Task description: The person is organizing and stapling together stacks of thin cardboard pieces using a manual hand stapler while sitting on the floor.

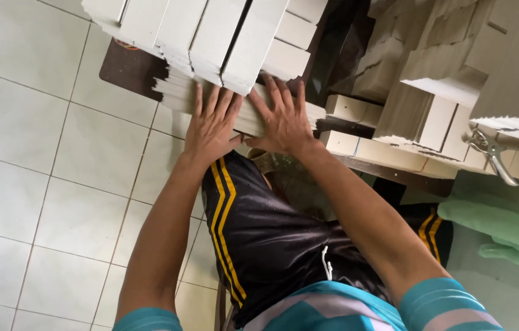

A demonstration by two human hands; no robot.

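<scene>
Both my hands lie flat, fingers spread, on a low stack of white flat card sheets [176, 93] on a dark table. My left hand [212, 124] presses the stack's left part. My right hand [284, 119] rests beside it on the right, thumbs nearly touching. Just above my fingers rise tall bundles of the same white folded card [210, 34], standing on edge and partly overhanging the stack. Neither hand grips anything.
More piles of white card and small boxes [431, 116] fill the right side. A metal hand punch tool [491, 150] lies on them. Green cloth [505, 224] sits at the lower right. Pale floor tiles [38, 184] spread to the left. My dark shorts with yellow stripes are below.
</scene>
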